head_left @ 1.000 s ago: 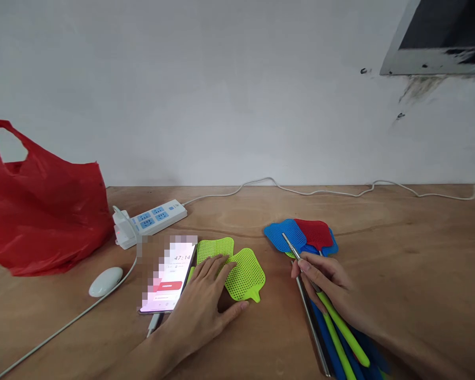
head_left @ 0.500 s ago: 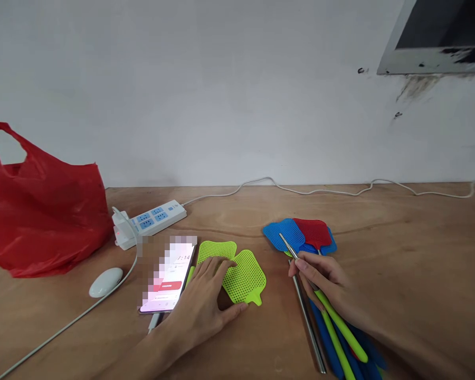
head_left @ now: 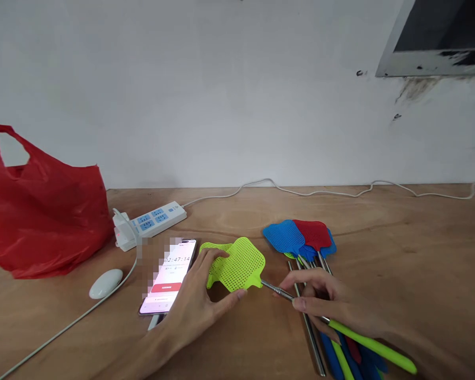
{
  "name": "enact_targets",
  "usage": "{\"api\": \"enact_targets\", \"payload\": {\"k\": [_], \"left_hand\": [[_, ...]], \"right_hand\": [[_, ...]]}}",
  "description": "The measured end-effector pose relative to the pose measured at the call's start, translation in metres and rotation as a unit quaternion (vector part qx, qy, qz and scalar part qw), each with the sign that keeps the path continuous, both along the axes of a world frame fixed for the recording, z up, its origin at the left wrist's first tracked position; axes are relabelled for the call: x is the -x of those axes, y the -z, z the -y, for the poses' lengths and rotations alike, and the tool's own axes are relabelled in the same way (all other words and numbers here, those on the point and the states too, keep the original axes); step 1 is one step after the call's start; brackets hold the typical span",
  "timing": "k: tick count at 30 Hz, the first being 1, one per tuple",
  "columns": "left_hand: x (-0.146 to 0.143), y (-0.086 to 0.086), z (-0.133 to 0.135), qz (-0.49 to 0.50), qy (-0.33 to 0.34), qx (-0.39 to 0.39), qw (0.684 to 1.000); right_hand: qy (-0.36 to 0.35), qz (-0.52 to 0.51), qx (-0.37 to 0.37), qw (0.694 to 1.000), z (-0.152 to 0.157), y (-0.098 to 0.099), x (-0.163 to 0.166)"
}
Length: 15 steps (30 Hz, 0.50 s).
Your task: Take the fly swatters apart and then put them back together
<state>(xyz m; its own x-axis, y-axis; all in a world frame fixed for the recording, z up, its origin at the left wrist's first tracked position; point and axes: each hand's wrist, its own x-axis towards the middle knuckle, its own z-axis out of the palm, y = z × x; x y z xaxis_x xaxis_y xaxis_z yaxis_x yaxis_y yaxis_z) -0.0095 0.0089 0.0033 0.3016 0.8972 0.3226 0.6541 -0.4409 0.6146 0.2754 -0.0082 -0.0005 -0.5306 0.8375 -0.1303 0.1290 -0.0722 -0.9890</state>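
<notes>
My left hand (head_left: 196,303) grips a yellow-green perforated fly swatter head (head_left: 243,264) by its left side, thumb near the neck. Under it lies a second yellow-green head (head_left: 211,246), partly covered. Between the thumb and fingers of my right hand (head_left: 328,298) is a metal swatter rod (head_left: 279,290) with a yellow-green handle (head_left: 376,345). Its thin tip meets the neck of the held head; I cannot tell how far it is inserted. Beneath my right hand are several swatters with blue heads (head_left: 284,236) and a red head (head_left: 312,234), plus a bare metal rod (head_left: 314,348).
A lit phone (head_left: 170,279) with a cable plugged in lies beside my left hand. Behind it are a white power strip (head_left: 158,219) and a red plastic bag (head_left: 43,216). A white oval object (head_left: 106,283) sits by the cable. A thin cord (head_left: 320,192) runs along the wall.
The rod in my right hand has swung from pointing up and left to nearly level, its tip now at the green head's neck. My left hand has lifted and shifted that head over the other one.
</notes>
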Motion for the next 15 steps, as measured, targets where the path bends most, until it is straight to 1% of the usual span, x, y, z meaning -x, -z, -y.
{"api": "enact_targets", "payload": {"k": [5, 10, 15], "left_hand": [[0.0014, 0.0015, 0.0003, 0.008, -0.006, -0.001, 1.0], [0.0018, 0.0026, 0.0005, 0.006, -0.001, -0.013, 1.0], [0.0005, 0.0027, -0.0002, 0.0, -0.014, -0.041, 0.999]], "right_hand": [[0.01, 0.006, 0.005, 1.0, -0.0002, 0.0017, -0.0016], [-0.008, 0.022, 0.003, 1.0, -0.0005, -0.0011, 0.0004], [-0.011, 0.023, -0.007, 1.0, 0.0011, -0.0006, 0.0021]]}}
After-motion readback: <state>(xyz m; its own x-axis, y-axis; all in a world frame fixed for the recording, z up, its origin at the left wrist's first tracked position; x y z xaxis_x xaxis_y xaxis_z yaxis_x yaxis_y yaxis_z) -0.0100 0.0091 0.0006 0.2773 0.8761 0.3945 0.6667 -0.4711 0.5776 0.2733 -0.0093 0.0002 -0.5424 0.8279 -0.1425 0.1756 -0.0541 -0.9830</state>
